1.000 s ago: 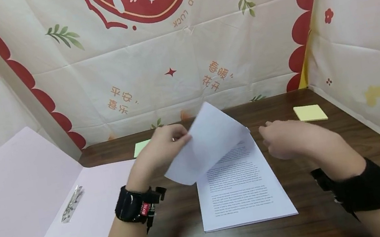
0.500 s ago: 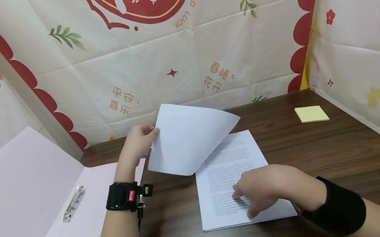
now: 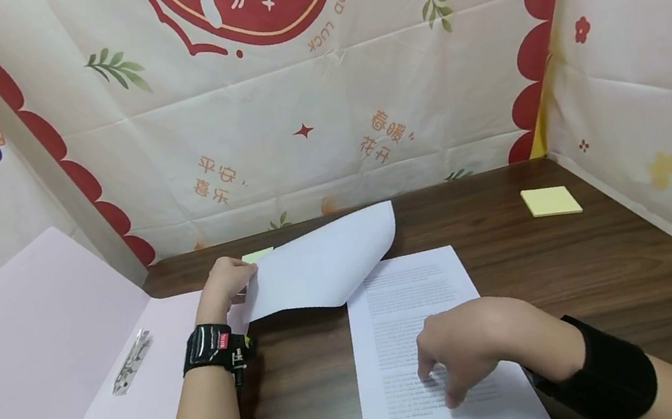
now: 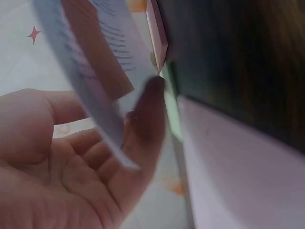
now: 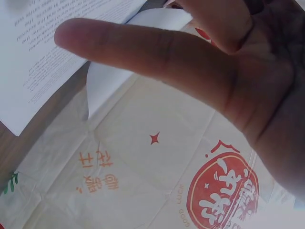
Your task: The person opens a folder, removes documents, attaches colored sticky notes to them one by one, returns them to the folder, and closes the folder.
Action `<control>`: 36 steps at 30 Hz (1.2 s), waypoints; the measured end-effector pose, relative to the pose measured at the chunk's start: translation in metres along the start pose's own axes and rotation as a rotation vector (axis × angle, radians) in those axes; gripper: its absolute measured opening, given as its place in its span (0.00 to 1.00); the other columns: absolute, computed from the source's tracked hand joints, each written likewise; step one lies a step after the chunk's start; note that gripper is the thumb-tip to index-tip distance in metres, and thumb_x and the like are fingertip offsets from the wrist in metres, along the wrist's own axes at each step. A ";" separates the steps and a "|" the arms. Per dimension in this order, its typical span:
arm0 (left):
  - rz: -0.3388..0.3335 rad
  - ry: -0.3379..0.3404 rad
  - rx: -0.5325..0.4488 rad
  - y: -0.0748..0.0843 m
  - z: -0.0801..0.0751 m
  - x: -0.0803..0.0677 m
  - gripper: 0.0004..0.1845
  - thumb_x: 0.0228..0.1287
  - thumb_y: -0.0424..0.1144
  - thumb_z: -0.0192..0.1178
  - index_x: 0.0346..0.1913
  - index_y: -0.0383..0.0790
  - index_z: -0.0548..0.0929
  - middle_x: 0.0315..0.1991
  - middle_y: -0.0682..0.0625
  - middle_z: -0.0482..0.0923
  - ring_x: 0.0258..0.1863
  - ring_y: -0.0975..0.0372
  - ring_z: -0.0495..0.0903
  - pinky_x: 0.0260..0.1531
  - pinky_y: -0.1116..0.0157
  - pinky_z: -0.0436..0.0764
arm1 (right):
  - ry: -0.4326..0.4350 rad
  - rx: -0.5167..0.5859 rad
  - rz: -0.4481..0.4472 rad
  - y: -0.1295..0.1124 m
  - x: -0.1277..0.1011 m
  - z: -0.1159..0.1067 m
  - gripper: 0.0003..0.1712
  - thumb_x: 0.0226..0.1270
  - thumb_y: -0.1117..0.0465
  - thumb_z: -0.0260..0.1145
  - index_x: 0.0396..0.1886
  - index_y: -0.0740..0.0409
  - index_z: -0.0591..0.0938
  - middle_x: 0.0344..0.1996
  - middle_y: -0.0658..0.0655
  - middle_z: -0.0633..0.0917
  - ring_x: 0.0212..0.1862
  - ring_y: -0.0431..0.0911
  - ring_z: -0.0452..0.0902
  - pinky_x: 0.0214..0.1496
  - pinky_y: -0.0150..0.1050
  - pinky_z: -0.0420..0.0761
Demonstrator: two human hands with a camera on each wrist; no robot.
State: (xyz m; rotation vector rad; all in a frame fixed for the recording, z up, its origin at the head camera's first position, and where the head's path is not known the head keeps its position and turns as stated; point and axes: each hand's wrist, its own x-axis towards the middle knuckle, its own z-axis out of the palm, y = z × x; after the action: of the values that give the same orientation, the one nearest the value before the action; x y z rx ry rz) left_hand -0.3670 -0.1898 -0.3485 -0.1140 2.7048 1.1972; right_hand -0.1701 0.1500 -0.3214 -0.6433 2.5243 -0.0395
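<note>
Left hand (image 3: 226, 285) pinches a curled sheet (image 3: 325, 266) near the table's (image 3: 584, 273) far edge; right hand (image 3: 470, 346), fingers relaxed, presses the paper stack (image 3: 393, 318).

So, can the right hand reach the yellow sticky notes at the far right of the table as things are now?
Probably yes. The right hand only rests its fingers on the paper stack, holding nothing, and bare table lies between it and the yellow sticky notes.
</note>
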 end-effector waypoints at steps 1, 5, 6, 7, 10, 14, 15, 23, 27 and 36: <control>-0.001 0.012 0.029 0.000 -0.001 -0.001 0.26 0.83 0.42 0.51 0.69 0.22 0.76 0.66 0.30 0.77 0.61 0.44 0.82 0.59 0.48 0.87 | -0.005 -0.001 -0.002 0.000 -0.001 0.000 0.22 0.55 0.48 0.85 0.51 0.39 0.93 0.52 0.42 0.91 0.59 0.37 0.85 0.64 0.48 0.84; 0.005 0.088 0.212 0.005 -0.007 -0.008 0.27 0.82 0.46 0.51 0.63 0.23 0.81 0.59 0.29 0.82 0.51 0.46 0.86 0.47 0.52 0.89 | -0.017 -0.006 -0.024 -0.001 -0.003 -0.001 0.20 0.56 0.48 0.84 0.50 0.38 0.93 0.49 0.41 0.92 0.55 0.34 0.86 0.61 0.45 0.85; 0.006 0.115 0.281 0.008 -0.008 -0.011 0.27 0.82 0.48 0.51 0.62 0.24 0.82 0.58 0.29 0.83 0.49 0.46 0.86 0.44 0.52 0.88 | -0.020 -0.005 -0.030 -0.001 -0.003 -0.001 0.20 0.56 0.48 0.84 0.50 0.38 0.93 0.48 0.41 0.92 0.54 0.34 0.86 0.60 0.44 0.86; 0.001 0.138 0.349 0.012 -0.009 -0.014 0.28 0.82 0.49 0.50 0.62 0.25 0.82 0.57 0.29 0.83 0.47 0.46 0.85 0.43 0.51 0.86 | -0.026 -0.003 -0.032 -0.001 -0.004 -0.001 0.20 0.56 0.49 0.84 0.50 0.37 0.93 0.47 0.41 0.92 0.53 0.34 0.86 0.60 0.44 0.86; -0.039 0.157 0.524 0.023 -0.008 -0.024 0.29 0.82 0.53 0.51 0.67 0.30 0.80 0.59 0.29 0.83 0.49 0.44 0.84 0.46 0.46 0.83 | -0.040 0.012 -0.033 -0.002 -0.004 -0.001 0.20 0.57 0.49 0.84 0.50 0.37 0.93 0.46 0.42 0.93 0.52 0.34 0.87 0.60 0.43 0.86; -0.012 0.050 0.654 0.043 0.000 -0.039 0.33 0.80 0.57 0.54 0.71 0.33 0.78 0.63 0.32 0.82 0.57 0.43 0.83 0.56 0.42 0.82 | -0.047 0.023 -0.029 -0.003 -0.005 0.001 0.20 0.57 0.50 0.84 0.50 0.37 0.93 0.46 0.42 0.93 0.52 0.35 0.88 0.61 0.44 0.86; 0.027 0.011 0.665 0.049 0.003 -0.043 0.33 0.80 0.57 0.55 0.72 0.34 0.77 0.65 0.33 0.82 0.59 0.43 0.83 0.59 0.42 0.82 | -0.046 0.024 -0.026 -0.003 -0.005 0.001 0.20 0.57 0.50 0.84 0.50 0.37 0.93 0.46 0.42 0.93 0.52 0.35 0.88 0.61 0.44 0.87; 0.442 -0.390 0.691 0.101 0.083 -0.097 0.38 0.68 0.54 0.71 0.78 0.49 0.74 0.77 0.49 0.74 0.75 0.55 0.73 0.75 0.49 0.73 | -0.045 0.055 -0.030 -0.002 -0.007 0.000 0.21 0.56 0.52 0.85 0.51 0.36 0.92 0.46 0.41 0.93 0.52 0.33 0.88 0.63 0.45 0.86; 0.559 -0.481 0.823 0.112 0.125 -0.120 0.46 0.61 0.56 0.78 0.80 0.54 0.71 0.83 0.50 0.64 0.85 0.53 0.59 0.81 0.48 0.66 | -0.058 0.164 -0.062 0.011 -0.011 -0.011 0.24 0.58 0.54 0.84 0.55 0.36 0.91 0.50 0.39 0.93 0.56 0.33 0.87 0.67 0.46 0.84; 0.563 -0.474 0.993 0.105 0.151 -0.127 0.47 0.53 0.61 0.81 0.77 0.57 0.75 0.76 0.51 0.73 0.73 0.58 0.75 0.66 0.52 0.81 | 0.329 0.136 0.043 0.112 -0.027 -0.053 0.31 0.69 0.52 0.76 0.70 0.54 0.82 0.62 0.62 0.87 0.64 0.61 0.83 0.66 0.63 0.81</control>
State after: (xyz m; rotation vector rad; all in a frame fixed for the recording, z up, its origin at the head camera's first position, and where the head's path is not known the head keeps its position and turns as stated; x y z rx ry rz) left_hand -0.2369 -0.0076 -0.3467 0.9592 2.5862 -0.1772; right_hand -0.2251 0.2567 -0.2799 -0.5651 2.8183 -0.3224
